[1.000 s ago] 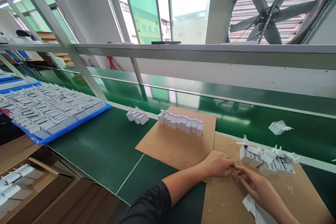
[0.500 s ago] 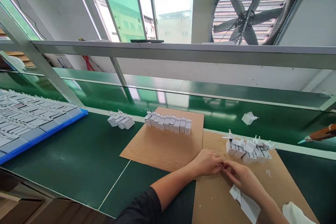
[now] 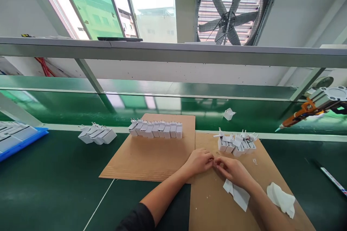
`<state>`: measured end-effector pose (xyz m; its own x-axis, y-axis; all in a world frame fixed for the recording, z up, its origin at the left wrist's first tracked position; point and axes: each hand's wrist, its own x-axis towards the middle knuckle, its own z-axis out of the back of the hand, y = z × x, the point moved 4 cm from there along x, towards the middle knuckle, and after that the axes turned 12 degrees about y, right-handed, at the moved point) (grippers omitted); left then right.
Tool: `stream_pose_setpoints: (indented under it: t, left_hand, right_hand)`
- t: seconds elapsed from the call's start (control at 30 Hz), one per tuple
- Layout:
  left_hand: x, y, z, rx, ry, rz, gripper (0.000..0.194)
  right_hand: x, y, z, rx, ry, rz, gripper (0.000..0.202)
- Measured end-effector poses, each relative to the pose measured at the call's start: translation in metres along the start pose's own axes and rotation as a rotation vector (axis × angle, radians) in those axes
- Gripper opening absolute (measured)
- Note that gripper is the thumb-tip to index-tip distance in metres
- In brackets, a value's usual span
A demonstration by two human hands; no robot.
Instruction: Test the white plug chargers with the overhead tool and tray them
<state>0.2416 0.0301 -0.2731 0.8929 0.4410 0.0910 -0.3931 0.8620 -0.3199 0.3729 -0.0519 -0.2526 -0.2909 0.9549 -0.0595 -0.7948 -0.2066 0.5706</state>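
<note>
My left hand [image 3: 201, 161] and my right hand [image 3: 233, 170] meet fingertip to fingertip over the right cardboard sheet [image 3: 208, 202]. Both are closed in a pinch, and whatever lies between the fingers is too small to make out. Just beyond them stands a cluster of small white boxes [image 3: 238, 148] with flaps raised. A row of similar white boxes [image 3: 161, 130] lines the far part of the left cardboard sheet [image 3: 151, 155]. Under my right wrist lies a folded white paper [image 3: 240, 196]; a crumpled white cloth or tissue [image 3: 282, 199] is farther right.
More white boxes [image 3: 97, 134] sit left of the cardboard. A blue tray [image 3: 40, 138] of boxes is at the far left. One small white piece [image 3: 229, 114] lies beyond the ledge. An orange-tipped tool [image 3: 295, 117] hangs at right above a marker pen [image 3: 333, 180].
The head view has swung right and levelled, so the bench items appear farther left and the marker now shows. Both hands remain together in a pinch.
</note>
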Motion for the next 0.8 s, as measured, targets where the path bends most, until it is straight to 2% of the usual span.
stream_pose_setpoints:
  t: [0.1,0.17,0.27,0.33,0.43,0.57,0.67,0.8]
  left_hand:
    - [0.0,0.01,0.001,-0.032,-0.073,0.028,0.017]
    - [-0.001,0.016,0.0,-0.035,-0.112,0.064,0.023]
    - [-0.002,0.02,-0.007,-0.035,-0.11,0.094,0.032]
    - [-0.002,0.021,-0.011,-0.047,-0.098,0.099,0.034]
    - [-0.002,0.02,-0.013,-0.057,-0.099,0.12,0.034]
    - [-0.001,0.019,-0.012,-0.089,-0.093,0.128,0.034]
    - [-0.001,0.019,-0.012,-0.109,-0.1,0.118,0.034]
    - [-0.001,0.018,-0.014,-0.113,-0.102,0.117,0.035]
  right_hand:
    - [-0.003,-0.003,0.006,0.047,-0.076,-0.021,0.025]
    - [-0.008,-0.004,0.016,0.089,-0.177,-0.032,0.027]
    - [-0.012,-0.001,0.044,0.116,-0.344,-0.088,0.032]
    - [-0.003,0.001,0.067,0.02,-0.337,-0.185,0.034]
    - [0.033,-0.002,0.108,-0.162,-0.238,-0.317,0.038]
    - [0.111,-0.027,0.153,-0.285,-0.162,-0.487,0.048]
    - [0.164,-0.05,0.164,-0.322,-0.084,-0.643,0.039]
    - [0.205,-0.068,0.153,-0.339,0.008,-0.795,0.036]
